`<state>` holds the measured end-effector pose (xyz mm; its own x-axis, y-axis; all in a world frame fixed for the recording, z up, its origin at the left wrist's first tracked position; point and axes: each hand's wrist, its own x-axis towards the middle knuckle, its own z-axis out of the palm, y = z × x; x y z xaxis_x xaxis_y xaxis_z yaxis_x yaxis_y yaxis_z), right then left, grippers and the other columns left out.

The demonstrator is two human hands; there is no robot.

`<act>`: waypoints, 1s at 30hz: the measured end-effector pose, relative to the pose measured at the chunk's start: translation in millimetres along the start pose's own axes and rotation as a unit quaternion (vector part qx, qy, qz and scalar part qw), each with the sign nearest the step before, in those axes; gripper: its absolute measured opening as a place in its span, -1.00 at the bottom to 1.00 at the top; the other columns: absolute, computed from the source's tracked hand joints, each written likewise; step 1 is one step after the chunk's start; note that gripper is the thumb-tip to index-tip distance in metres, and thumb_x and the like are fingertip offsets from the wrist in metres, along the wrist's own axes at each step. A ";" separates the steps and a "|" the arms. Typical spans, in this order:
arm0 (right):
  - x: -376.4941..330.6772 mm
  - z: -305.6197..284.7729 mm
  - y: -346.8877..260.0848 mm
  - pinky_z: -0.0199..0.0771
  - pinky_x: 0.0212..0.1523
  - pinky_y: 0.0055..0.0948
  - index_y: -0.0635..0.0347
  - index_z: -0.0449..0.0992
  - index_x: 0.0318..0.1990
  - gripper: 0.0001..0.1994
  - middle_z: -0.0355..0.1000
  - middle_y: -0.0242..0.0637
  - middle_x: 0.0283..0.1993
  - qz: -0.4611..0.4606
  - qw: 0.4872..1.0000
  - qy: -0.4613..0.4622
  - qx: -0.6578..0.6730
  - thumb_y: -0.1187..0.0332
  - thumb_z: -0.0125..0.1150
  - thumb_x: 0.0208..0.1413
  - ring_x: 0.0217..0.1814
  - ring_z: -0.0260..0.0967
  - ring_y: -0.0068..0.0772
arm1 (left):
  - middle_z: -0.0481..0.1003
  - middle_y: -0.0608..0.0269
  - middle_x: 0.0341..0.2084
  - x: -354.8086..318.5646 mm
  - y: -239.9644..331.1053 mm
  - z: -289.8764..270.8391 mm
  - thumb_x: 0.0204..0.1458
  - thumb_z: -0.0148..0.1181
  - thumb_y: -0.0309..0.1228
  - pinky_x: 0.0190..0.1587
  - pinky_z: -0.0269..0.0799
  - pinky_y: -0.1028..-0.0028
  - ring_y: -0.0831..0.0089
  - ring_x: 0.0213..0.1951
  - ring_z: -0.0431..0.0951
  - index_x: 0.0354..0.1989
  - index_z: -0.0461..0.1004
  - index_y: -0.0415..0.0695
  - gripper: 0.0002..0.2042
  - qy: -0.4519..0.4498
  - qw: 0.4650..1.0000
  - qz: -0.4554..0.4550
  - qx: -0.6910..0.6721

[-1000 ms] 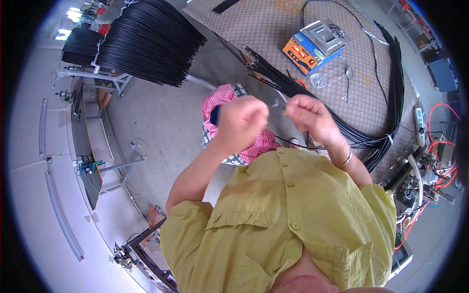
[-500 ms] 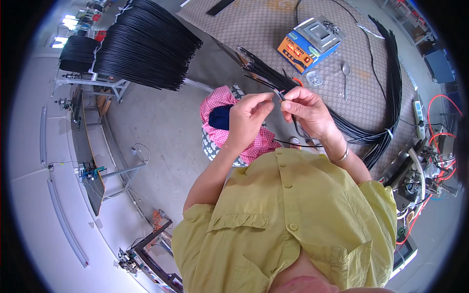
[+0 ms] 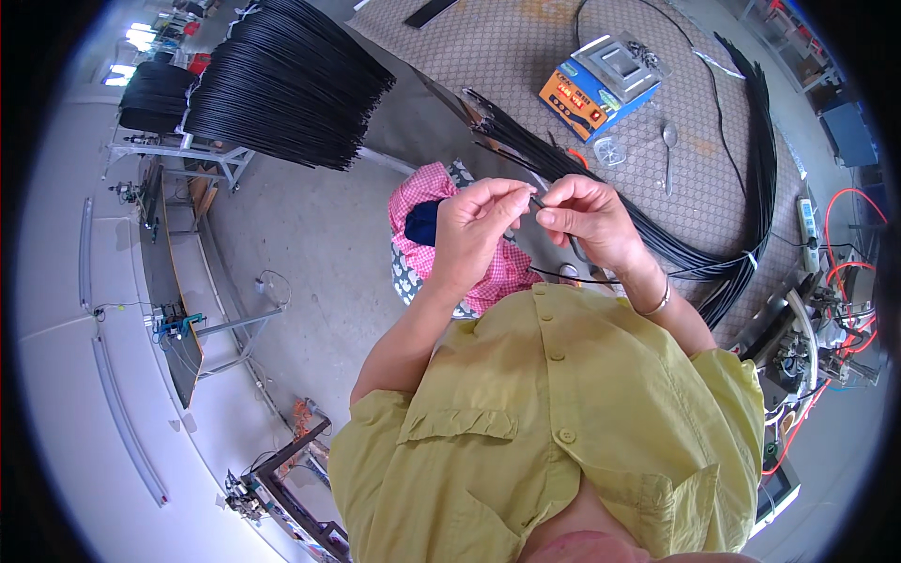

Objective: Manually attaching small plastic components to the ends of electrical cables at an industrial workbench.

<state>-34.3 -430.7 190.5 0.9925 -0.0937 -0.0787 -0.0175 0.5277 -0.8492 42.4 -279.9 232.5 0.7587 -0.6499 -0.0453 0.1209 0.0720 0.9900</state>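
A thin black cable is pinched in my right hand, between thumb and forefinger. From that hand its length hangs down towards my shirt. My left hand is closed in a pinch at the cable's tip, and those fingertips hide the fine wires there. The two hands almost meet above my lap. Just beyond them, a bundle of black cables lies on the patterned tabletop, curving round to the right and tied with white ties.
An orange and blue box bears a metal tray of small parts. Near it lie a spoon and a small clear dish. A large hank of black cables hangs on a stand at left. Pink checked cloth covers a seat.
My left fingertips have come in to the cable's tip and pinch it, covering wires that showed before. My right hand still grips the cable.
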 end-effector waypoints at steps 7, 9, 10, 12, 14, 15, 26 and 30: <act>-7.4 4.0 -11.9 0.24 -0.65 -0.74 0.21 0.42 -0.48 -0.92 0.39 -0.43 -0.57 0.032 0.998 0.016 -0.050 0.51 0.22 -0.10 -0.62 0.28 -0.74 | 0.44 0.38 -0.63 2.8 9.5 -2.6 -0.10 0.13 -0.54 -0.57 0.24 0.72 0.74 -0.61 0.35 -0.44 0.48 -0.27 -0.93 -0.005 0.991 0.023 0.135; -8.4 3.4 -14.8 0.23 -0.66 -0.74 0.22 0.42 -0.49 -0.92 0.39 -0.42 -0.58 0.051 0.995 0.010 -0.088 0.51 0.23 -0.11 -0.63 0.27 -0.74 | 0.46 0.35 -0.62 6.1 16.5 -5.9 -0.12 0.12 -0.56 -0.56 0.28 0.70 0.73 -0.58 0.38 -0.47 0.47 -0.28 -0.95 -0.035 0.981 0.045 0.188; -9.2 3.2 -16.4 0.22 -0.67 -0.73 0.22 0.42 -0.50 -0.91 0.39 -0.42 -0.58 0.060 0.992 0.007 -0.108 0.50 0.23 -0.12 -0.64 0.27 -0.73 | 0.46 0.34 -0.62 7.9 20.4 -7.9 -0.13 0.12 -0.57 -0.55 0.29 0.69 0.72 -0.58 0.39 -0.49 0.47 -0.29 -0.95 -0.063 0.976 0.041 0.206; -11.1 1.2 -21.4 0.20 -0.68 -0.72 0.23 0.42 -0.50 -0.90 0.38 -0.41 -0.59 0.104 0.989 -0.012 -0.103 0.50 0.25 -0.14 -0.65 0.25 -0.72 | 0.47 0.31 -0.63 12.0 28.5 -11.9 -0.15 0.12 -0.57 -0.53 0.32 0.67 0.71 -0.56 0.41 -0.51 0.47 -0.30 -0.95 -0.118 0.963 0.034 0.241; -11.5 0.0 -23.2 0.19 -0.70 -0.71 0.25 0.42 -0.51 -0.89 0.38 -0.40 -0.59 0.136 0.987 -0.025 -0.077 0.50 0.25 -0.15 -0.67 0.24 -0.70 | 0.47 0.31 -0.62 16.6 38.6 -13.7 -0.14 0.13 -0.58 -0.53 0.32 0.66 0.69 -0.56 0.42 -0.50 0.47 -0.30 -0.95 -0.174 0.946 0.033 0.272; -11.6 -0.3 -23.4 0.18 -0.71 -0.70 0.26 0.42 -0.50 -0.89 0.38 -0.39 -0.59 0.147 0.987 -0.030 -0.055 0.50 0.26 -0.16 -0.68 0.23 -0.69 | 0.47 0.31 -0.62 18.6 41.2 -14.4 -0.14 0.13 -0.58 -0.53 0.32 0.66 0.69 -0.56 0.42 -0.50 0.47 -0.31 -0.95 -0.202 0.936 0.033 0.288; -13.1 -0.7 -24.9 0.13 -0.73 -0.68 0.30 0.40 -0.50 -0.88 0.34 -0.35 -0.62 0.154 0.987 -0.042 0.035 0.52 0.25 -0.16 -0.71 0.20 -0.67 | 0.49 0.29 -0.58 17.4 23.5 -21.2 -0.10 0.15 -0.53 -0.51 0.32 0.70 0.69 -0.56 0.41 -0.42 0.49 -0.32 -0.90 -0.179 0.976 -0.072 0.102; -13.0 1.2 -23.7 0.11 -0.74 -0.69 0.30 0.40 -0.50 -0.88 0.34 -0.35 -0.62 0.150 0.987 -0.036 0.031 0.53 0.25 -0.16 -0.72 0.18 -0.68 | 0.48 0.31 -0.60 14.5 21.4 -20.6 -0.12 0.14 -0.55 -0.52 0.31 0.72 0.71 -0.56 0.40 -0.45 0.49 -0.31 -0.92 -0.161 0.980 -0.049 0.105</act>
<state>-46.7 -441.0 212.3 0.9496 0.1344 -0.2833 -0.3076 0.5737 -0.7591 69.2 -272.3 250.3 0.5038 -0.8539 -0.1308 0.0236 -0.1378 0.9902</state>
